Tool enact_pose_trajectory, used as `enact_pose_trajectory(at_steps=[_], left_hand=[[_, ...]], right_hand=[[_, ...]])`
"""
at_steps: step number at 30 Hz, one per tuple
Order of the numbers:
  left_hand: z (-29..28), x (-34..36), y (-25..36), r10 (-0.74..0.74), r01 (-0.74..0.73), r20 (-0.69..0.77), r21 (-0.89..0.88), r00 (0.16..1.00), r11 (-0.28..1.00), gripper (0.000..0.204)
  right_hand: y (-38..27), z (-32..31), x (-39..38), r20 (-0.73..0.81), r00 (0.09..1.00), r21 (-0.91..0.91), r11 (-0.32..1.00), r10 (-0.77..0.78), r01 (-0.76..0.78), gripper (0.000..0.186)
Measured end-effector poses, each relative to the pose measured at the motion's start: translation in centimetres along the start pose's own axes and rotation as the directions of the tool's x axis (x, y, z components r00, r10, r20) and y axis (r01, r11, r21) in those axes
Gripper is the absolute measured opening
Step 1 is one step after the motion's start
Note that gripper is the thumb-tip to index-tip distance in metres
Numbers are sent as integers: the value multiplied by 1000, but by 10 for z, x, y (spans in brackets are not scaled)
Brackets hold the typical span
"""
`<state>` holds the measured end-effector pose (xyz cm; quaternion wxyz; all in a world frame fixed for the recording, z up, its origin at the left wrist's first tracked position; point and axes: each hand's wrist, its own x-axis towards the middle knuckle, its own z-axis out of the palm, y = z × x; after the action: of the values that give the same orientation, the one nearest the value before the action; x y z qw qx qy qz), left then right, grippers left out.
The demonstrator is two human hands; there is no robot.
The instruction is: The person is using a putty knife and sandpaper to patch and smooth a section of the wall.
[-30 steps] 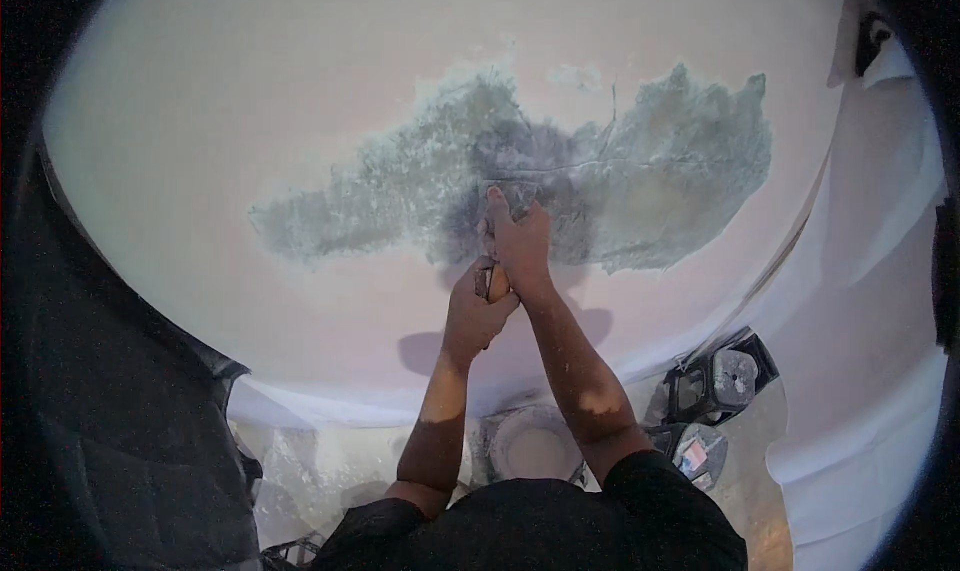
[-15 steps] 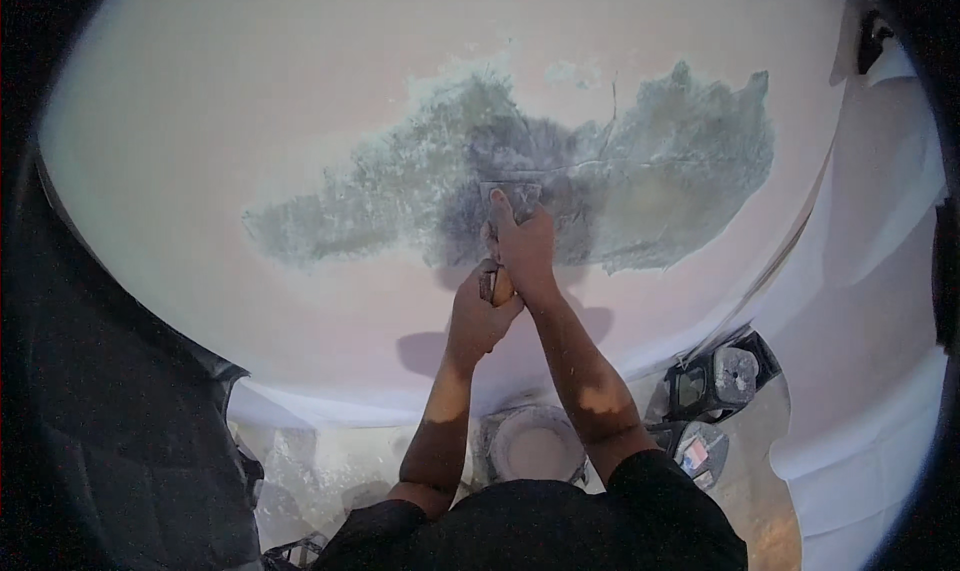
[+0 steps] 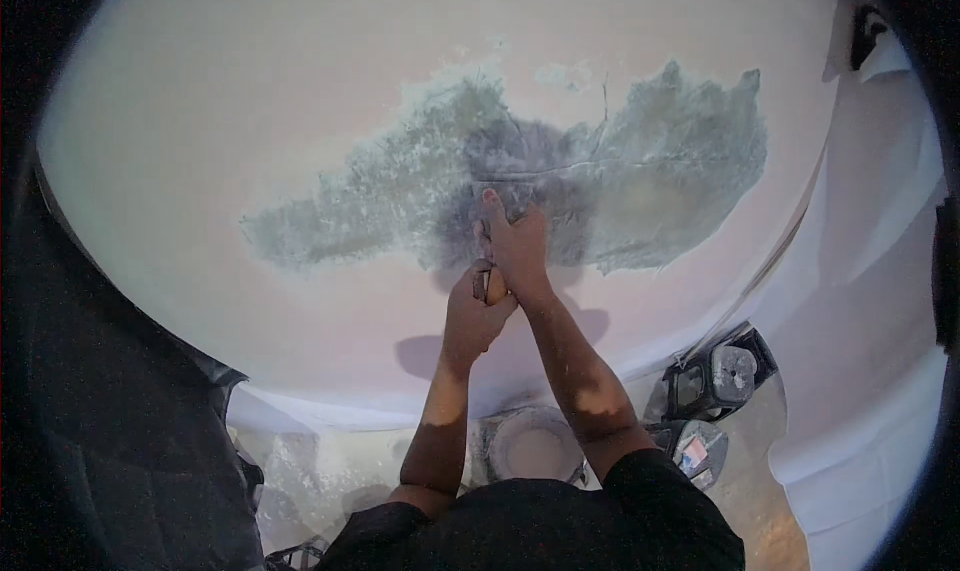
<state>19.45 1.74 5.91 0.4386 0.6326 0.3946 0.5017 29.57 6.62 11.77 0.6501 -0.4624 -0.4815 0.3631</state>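
A pale wall (image 3: 300, 101) fills the view, with a wide grey patch (image 3: 650, 181) where the coating is scraped off. My left hand (image 3: 470, 316) grips the wooden handle of a scraper (image 3: 492, 283) below the patch. My right hand (image 3: 518, 246) lies over the tool's upper part, fingers stretched up and pressing its blade against the grey area; it hides most of the blade. Both forearms rise from the lower edge and their shadows fall on the wall.
A round bucket of pale paste (image 3: 535, 446) stands on the floor between my arms. Dark tool cases and small boxes (image 3: 715, 381) lie at the right by a white sheet (image 3: 870, 391). Dark plastic covering (image 3: 110, 421) hangs at the left.
Both hands and the scraper have shifted slightly downward on the grey patch. Nothing else has moved.
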Motion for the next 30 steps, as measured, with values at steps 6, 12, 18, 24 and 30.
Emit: enact_pose_trajectory(at_steps=[6,12,18,24,30], left_hand=[[6,-1,27,-32,30,-13,-103,999,994,31],[7,0,23,32,-31,3,-79,999,996,30],[11,-1,27,-121,130,89,-110,989,985,27],[19,-5,28,12,-17,-52,-107,999,994,35],[0,-18,-11,231,-227,-69,62,971,972,37]], right_hand=[[-4,2,1,-82,996,127,992,-16,26,32],[-12,-3,-1,-55,994,17,996,-90,91,32],[0,-11,8,-15,997,-53,996,70,-71,39],[-23,-7,-3,-52,999,-166,986,-15,6,35],[-20,-33,-40,99,959,-205,938,-264,279,33]])
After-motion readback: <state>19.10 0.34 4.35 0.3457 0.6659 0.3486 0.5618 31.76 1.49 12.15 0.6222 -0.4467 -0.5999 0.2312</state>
